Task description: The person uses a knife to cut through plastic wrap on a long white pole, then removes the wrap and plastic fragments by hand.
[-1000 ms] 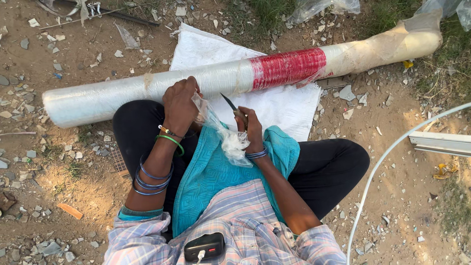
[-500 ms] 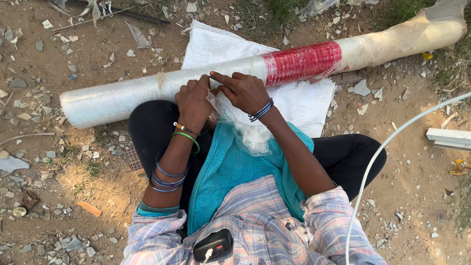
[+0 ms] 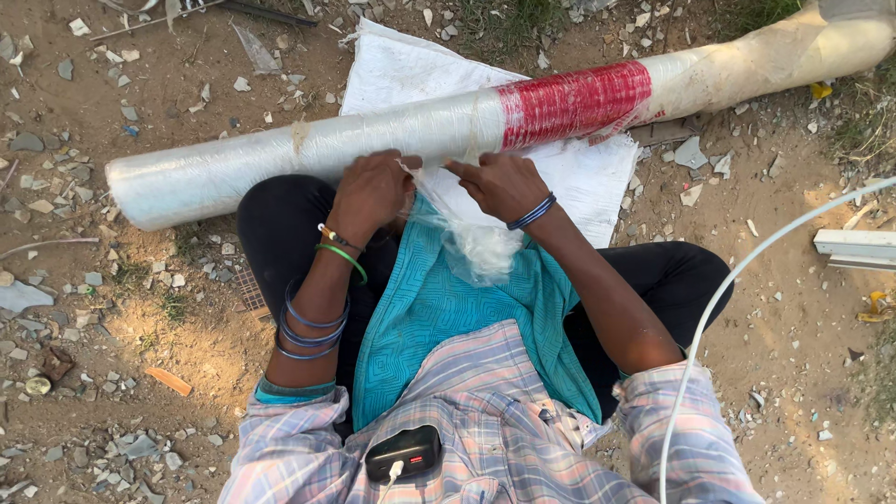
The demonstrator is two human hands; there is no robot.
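A long roll (image 3: 280,154) wrapped in clear plastic film lies across the ground in front of my crossed legs, with a red band (image 3: 571,103) right of its middle. My left hand (image 3: 373,191) rests against the roll's near side, fingers closed on loose film. My right hand (image 3: 504,182) is just to its right, pinching the same film with the forefinger stretched toward the left hand. A bunch of torn whitish plastic film (image 3: 481,247) hangs from between the hands onto my teal cloth. No blade is visible in either hand.
A white woven sack (image 3: 411,70) is spread under the roll. Stones and rubble cover the dirt all round. A white cable (image 3: 747,271) curves past my right knee, a white metal profile (image 3: 854,245) lies at the right, and a black device (image 3: 403,453) sits at my chest.
One second ago my right hand held a thin dark blade below the roll. It then rose to the roll beside my left hand, and both now grip the film.
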